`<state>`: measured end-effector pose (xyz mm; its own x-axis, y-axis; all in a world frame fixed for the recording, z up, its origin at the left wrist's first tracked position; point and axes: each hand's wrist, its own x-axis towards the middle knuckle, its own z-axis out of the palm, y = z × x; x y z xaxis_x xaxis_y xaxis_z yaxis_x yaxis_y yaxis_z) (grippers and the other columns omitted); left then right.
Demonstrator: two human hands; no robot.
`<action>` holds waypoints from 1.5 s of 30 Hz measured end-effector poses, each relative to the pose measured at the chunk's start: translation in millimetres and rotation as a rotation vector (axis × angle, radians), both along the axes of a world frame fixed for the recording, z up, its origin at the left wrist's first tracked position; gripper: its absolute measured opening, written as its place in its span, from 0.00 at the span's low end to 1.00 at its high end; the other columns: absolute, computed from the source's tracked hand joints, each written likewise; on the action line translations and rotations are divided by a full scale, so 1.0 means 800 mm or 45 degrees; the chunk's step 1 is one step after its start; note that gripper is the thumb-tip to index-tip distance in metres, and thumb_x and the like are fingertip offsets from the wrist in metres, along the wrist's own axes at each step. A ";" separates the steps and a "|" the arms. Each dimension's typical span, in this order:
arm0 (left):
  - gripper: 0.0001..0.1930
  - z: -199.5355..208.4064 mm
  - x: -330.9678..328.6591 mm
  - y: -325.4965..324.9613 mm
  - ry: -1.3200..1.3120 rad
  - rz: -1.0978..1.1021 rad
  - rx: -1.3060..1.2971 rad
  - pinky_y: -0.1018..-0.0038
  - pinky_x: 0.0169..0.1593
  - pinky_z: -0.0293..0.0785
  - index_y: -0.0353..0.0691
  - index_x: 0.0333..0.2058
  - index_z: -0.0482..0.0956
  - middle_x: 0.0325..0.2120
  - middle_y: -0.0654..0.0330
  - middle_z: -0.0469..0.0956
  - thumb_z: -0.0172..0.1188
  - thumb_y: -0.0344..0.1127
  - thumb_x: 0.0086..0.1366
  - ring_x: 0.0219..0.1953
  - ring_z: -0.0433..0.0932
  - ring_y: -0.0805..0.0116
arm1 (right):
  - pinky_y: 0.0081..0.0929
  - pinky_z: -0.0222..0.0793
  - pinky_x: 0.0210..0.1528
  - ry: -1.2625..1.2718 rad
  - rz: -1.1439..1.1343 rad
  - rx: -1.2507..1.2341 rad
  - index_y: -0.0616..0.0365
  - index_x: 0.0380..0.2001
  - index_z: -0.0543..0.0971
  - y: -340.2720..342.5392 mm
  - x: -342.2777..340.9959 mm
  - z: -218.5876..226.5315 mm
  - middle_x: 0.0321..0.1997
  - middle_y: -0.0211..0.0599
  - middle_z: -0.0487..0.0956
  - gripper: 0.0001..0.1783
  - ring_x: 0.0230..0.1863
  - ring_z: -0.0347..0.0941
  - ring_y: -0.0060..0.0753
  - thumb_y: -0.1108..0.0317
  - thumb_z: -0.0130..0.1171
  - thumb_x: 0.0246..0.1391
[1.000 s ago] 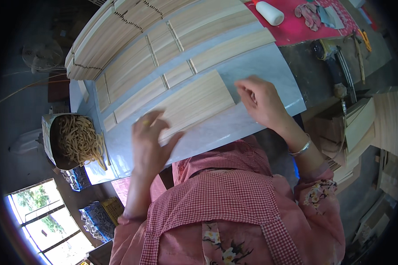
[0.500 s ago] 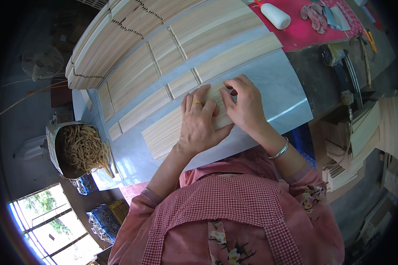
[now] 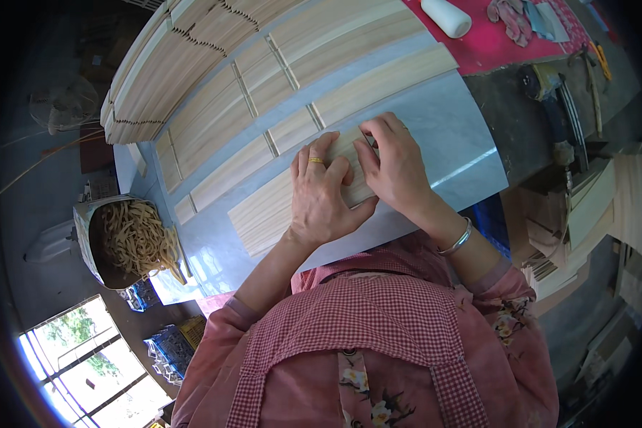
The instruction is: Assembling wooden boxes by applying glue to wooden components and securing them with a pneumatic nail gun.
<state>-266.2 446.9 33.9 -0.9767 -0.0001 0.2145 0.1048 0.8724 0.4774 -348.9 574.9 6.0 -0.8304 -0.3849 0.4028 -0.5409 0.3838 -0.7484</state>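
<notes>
A short pale wooden board (image 3: pixel 260 221) lies flat on the grey tabletop in front of me. Across its right part rests my left hand (image 3: pixel 322 196), with fingertips by the far edge and the thumb stretched along the near side, gripping it. My right hand (image 3: pixel 398 167) is closed at the board's right end, thumb and index finger bent toward each other. Whatever they pinch is too small or hidden to make out. Just beyond lies a long narrow board (image 3: pixel 364 89) with cross grooves, and behind it wider grooved boards (image 3: pixel 210 103).
A tall stack of notched boards (image 3: pixel 139 93) stands at the far left. Left of the table sits a box of wood-coloured strips (image 3: pixel 135 239). A white bottle (image 3: pixel 447 18) and rags (image 3: pixel 510 21) lie on pink cloth at the far right, near a power tool (image 3: pixel 549 100).
My right fingers have shifted slightly at the board's end. The left hand and the board look unmoved; the whole view has tilted a little.
</notes>
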 end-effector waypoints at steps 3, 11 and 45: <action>0.18 0.001 0.000 0.001 -0.020 0.012 -0.003 0.52 0.62 0.58 0.42 0.24 0.70 0.57 0.38 0.67 0.73 0.39 0.41 0.56 0.66 0.41 | 0.36 0.71 0.37 -0.047 0.002 -0.030 0.58 0.32 0.73 0.001 0.003 -0.002 0.34 0.39 0.71 0.08 0.34 0.70 0.43 0.79 0.61 0.49; 0.19 0.001 0.002 0.005 -0.048 0.018 -0.033 0.52 0.62 0.57 0.43 0.23 0.70 0.57 0.39 0.67 0.74 0.41 0.41 0.57 0.66 0.42 | 0.30 0.68 0.33 -0.183 0.130 -0.185 0.61 0.39 0.78 0.018 -0.010 -0.008 0.34 0.37 0.75 0.11 0.29 0.72 0.35 0.81 0.61 0.50; 0.20 0.001 0.012 -0.001 -0.005 0.075 -0.008 0.54 0.63 0.60 0.42 0.23 0.71 0.59 0.42 0.68 0.75 0.43 0.45 0.57 0.66 0.44 | 0.41 0.71 0.48 0.030 0.104 0.381 0.62 0.52 0.76 0.147 -0.025 0.040 0.44 0.46 0.78 0.20 0.42 0.74 0.49 0.66 0.60 0.57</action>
